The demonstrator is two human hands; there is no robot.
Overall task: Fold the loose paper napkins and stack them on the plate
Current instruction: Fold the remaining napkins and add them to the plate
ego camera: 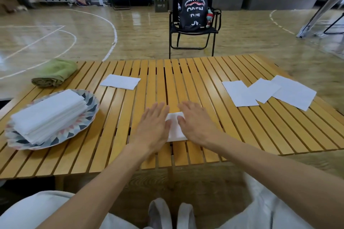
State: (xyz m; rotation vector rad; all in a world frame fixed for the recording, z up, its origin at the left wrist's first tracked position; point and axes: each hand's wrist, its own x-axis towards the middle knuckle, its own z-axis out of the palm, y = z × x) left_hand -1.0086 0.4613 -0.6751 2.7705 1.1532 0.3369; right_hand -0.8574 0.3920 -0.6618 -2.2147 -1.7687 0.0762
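Note:
A folded white napkin (175,128) lies on the slatted wooden table (186,72) near its front edge. My left hand (153,127) and my right hand (197,125) press flat on it from either side, fingers straight, covering most of it. At the left stands a patterned plate (89,117) carrying a stack of folded napkins (49,117). One loose napkin (120,81) lies flat at the table's far middle-left. Three loose napkins (270,92) overlap one another at the right.
A rolled green towel (55,72) sits at the table's far left corner. Beyond the table stands a black folding chair (193,31) with a black bag on it. My knees and feet show below the front edge.

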